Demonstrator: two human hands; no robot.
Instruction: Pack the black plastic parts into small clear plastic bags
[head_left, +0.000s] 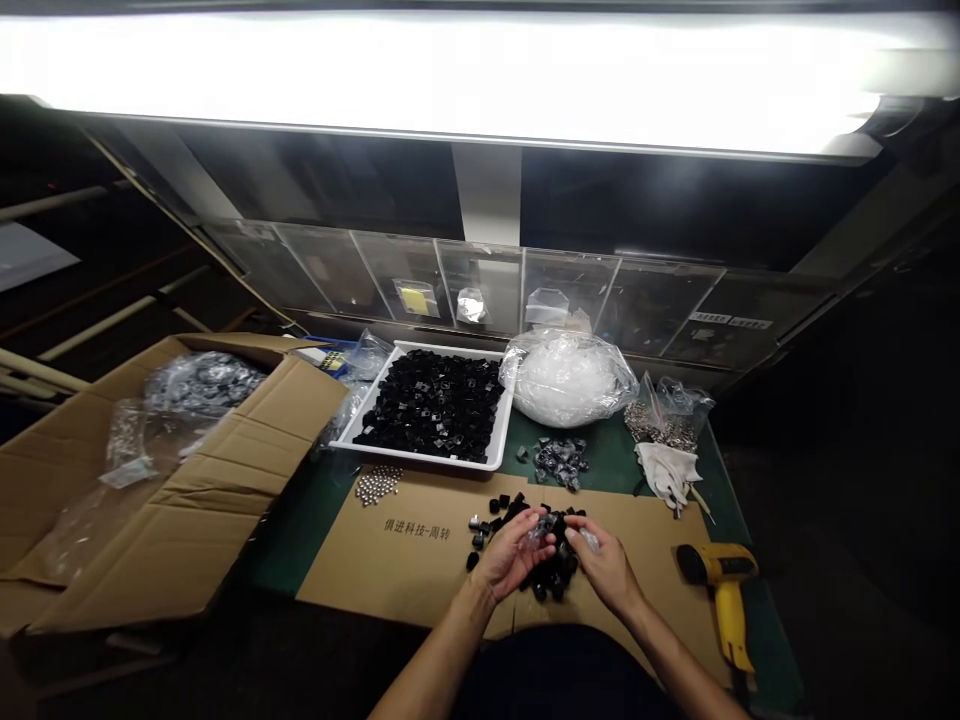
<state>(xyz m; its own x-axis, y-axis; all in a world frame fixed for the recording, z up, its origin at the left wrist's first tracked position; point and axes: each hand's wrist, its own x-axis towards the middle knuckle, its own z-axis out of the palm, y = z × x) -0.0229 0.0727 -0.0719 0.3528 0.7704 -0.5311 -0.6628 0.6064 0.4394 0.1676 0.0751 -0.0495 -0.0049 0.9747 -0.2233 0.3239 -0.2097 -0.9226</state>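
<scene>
Head view, down onto workbench (622, 470)

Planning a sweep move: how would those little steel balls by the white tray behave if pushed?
The steel balls look round and shiny, so they would likely roll and scatter. They lie loose on flat cardboard with no rim visible. Probably slippery to pinch.

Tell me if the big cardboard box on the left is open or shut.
Open: the cardboard box has its flaps folded outward, with clear plastic bags showing inside.

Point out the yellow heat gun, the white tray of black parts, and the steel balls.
Yellow heat gun (721, 578), head view, upper handle.
White tray (420, 458), head view, front rim.
Steel balls (377, 484), head view, middle of cluster.
</scene>
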